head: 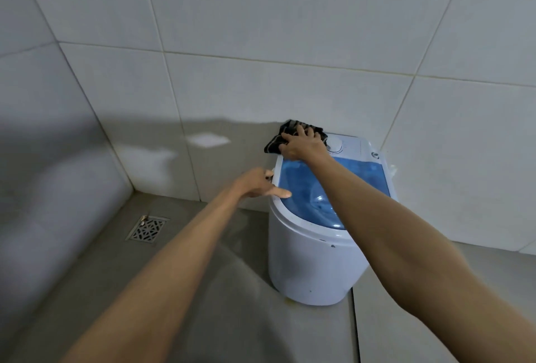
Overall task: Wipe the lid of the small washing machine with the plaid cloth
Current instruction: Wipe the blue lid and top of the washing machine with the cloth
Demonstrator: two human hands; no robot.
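Observation:
A small white washing machine [304, 261] stands on the floor against the tiled wall. Its blue see-through lid [368, 172] is closed. My right hand [303, 143] presses a dark plaid cloth [285, 135] on the machine's far left top corner, fingers spread over it. The cloth hangs partly past the machine's edge, against the wall. My left hand [258, 184] grips the machine's left rim, thumb lying on the edge of the lid. My right forearm crosses over the lid and hides part of it.
A white dial [336, 145] sits on the control panel behind the lid. A metal floor drain [148, 229] lies to the left on the grey floor. White tiled walls meet in a corner at the left.

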